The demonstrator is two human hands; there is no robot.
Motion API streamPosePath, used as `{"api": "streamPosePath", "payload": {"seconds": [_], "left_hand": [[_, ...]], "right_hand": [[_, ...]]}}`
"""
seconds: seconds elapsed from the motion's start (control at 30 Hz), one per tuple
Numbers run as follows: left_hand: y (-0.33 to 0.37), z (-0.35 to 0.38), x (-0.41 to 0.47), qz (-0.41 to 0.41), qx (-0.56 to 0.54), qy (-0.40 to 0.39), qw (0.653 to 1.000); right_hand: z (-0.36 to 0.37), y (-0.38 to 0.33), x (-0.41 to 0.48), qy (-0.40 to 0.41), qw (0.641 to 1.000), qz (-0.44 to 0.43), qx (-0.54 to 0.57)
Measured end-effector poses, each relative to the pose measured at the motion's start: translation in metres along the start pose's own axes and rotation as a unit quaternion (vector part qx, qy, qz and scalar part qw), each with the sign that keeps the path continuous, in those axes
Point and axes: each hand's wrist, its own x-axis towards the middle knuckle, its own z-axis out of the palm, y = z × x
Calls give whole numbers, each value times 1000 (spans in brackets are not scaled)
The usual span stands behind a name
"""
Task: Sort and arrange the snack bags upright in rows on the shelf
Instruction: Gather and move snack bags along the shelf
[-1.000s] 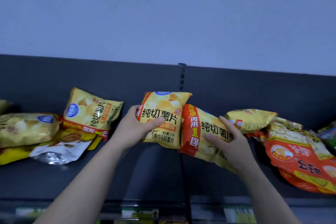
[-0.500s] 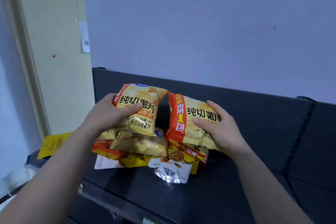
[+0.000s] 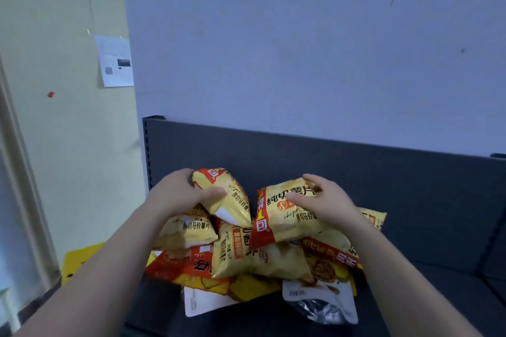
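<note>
Landmark: heap of mixed yellow and red snack bags (image 3: 246, 257), lying flat on the dark grey metal shelf (image 3: 438, 295).
- Left hand (image 3: 178, 194): fingers curled round a tilted yellow foil crisp bag (image 3: 232, 200), above the heap's left half.
- Right hand (image 3: 325, 202): clamped on a red-banded yellow crisp bag (image 3: 276, 221), above the heap's right half.

Step, judged: gathering matching bags.
Next: stand both upright behind the heap, side by side.

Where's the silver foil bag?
Head view, right of centre: the silver foil bag lies on the shelf at the pile's front edge, under yellow chip bags.
</note>
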Motion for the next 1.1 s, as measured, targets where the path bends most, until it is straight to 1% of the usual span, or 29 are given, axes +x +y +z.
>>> {"api": "streamPosePath", "payload": {"seconds": [0.13, 0.2, 0.3, 0.37, 0.43, 0.53, 0.6, 0.73, 0.9, 1.1], "left_hand": [[-12, 6, 0, 28, -18, 2, 999], [-11, 6, -3, 35, -2, 8, 999], [1, 2, -12, 49, 49, 74, 995], [16, 0, -23, 83, 33, 123, 988], [33, 4, -37, 113, 7, 130, 985], [57, 22, -58, 164, -22, 101, 981], [70, 39, -68, 212, -40, 98, 971], [107, 76, -88, 262, -77, 62, 960], [170, 139, -126, 310, -110, -1, 945], [264, 219, -193, 342, -152, -107, 921]], "right_hand": [[2, -9, -9, 32, 995, -6, -94], [2, -13, -12, 39, 992, -2, -118], [1, -22, -18, 45, 990, -6, -131], [-1, -26, -24, 55, 989, -11, -137], [-4, -27, -32, 69, 987, -17, -143], [-12, -23, -50, 94, 984, -26, -152], [-19, -14, -64, 109, 980, -31, -163], [-41, 17, -99, 138, 971, -24, -194], [-88, 75, -159, 161, 961, 40, -222], [-171, 157, -237, 193, 942, 118, -248]]}}
